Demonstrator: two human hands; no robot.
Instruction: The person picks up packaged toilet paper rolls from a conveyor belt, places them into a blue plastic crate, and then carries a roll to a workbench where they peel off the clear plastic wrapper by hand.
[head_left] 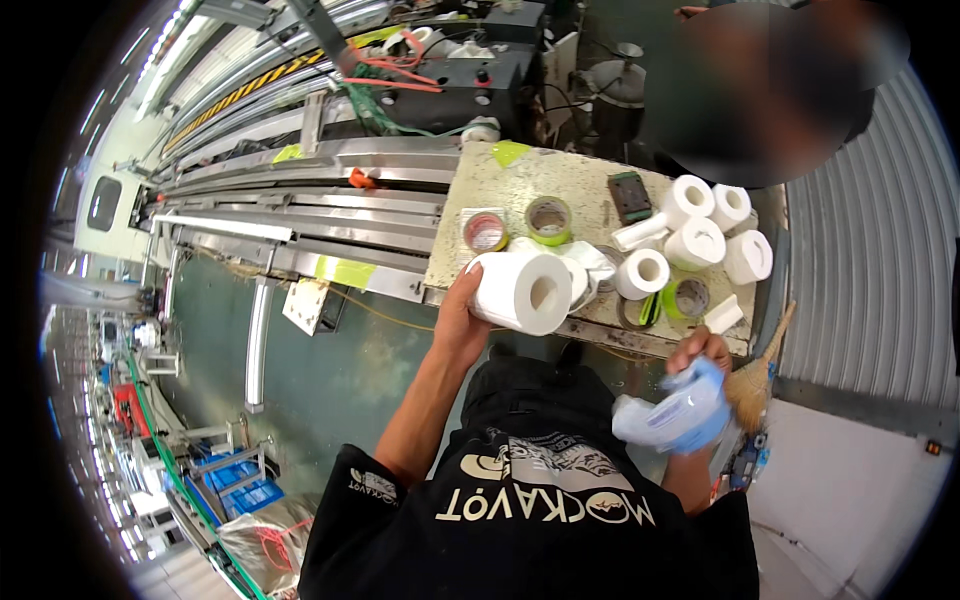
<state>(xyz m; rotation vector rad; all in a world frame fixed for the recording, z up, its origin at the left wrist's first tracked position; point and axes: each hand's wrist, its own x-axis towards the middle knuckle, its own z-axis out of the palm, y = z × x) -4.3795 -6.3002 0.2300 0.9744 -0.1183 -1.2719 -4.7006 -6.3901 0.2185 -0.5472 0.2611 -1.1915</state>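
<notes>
My left hand (pixel 458 320) is wrapped round a white paper roll (pixel 500 288), held just over the table's near edge with its hollow core facing right. In my right hand (pixel 698 350) is a crumpled blue and clear plastic wrapper (pixel 690 412), which hangs toward my shirt. A flat white piece (pixel 724 314) lies at the table edge by that hand. Several more white paper rolls (pixel 696 243) stand or lie at the right of the worn table (pixel 480 178). A small green-handled tool (pixel 651 309) rests near a green tape roll (pixel 687 297).
More tape rolls (pixel 548 220) and a dark block (pixel 629 197) sit farther back. Long metal rails (pixel 330 205) run off to the left. A straw broom (pixel 750 390) stands beside the table's right end, near a corrugated shutter (pixel 860 260). Another person (pixel 760 90) is at the far right.
</notes>
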